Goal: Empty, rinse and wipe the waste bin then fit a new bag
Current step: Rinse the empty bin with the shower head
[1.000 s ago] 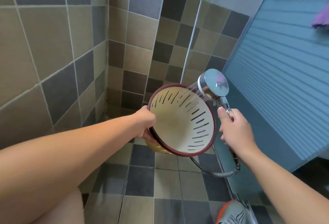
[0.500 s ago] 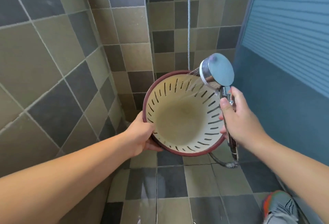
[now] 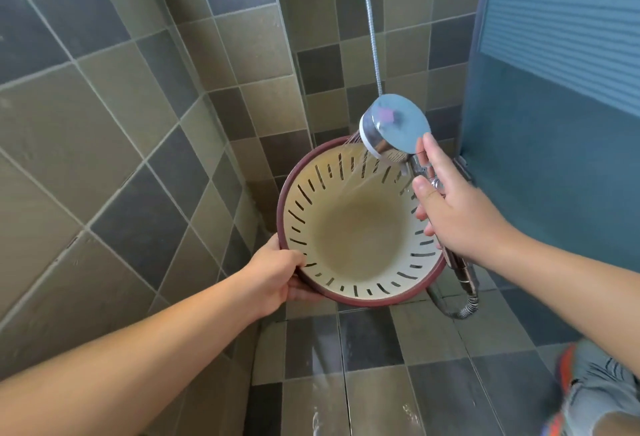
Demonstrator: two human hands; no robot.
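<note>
Shoe (image 3: 599,397) blurred, cut off.

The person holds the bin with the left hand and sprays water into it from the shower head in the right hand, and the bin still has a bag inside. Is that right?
Not quite. The head view shows the waste bin has no bag inside: its bare cream wall and slots show. The rest holds: the left hand grips the rim, and the right hand holds the shower head spraying water into it.

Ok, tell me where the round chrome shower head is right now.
In the head view, the round chrome shower head sits right of centre, gripped by the right hand, spraying over the upper rim of the cream slotted waste bin.
</note>
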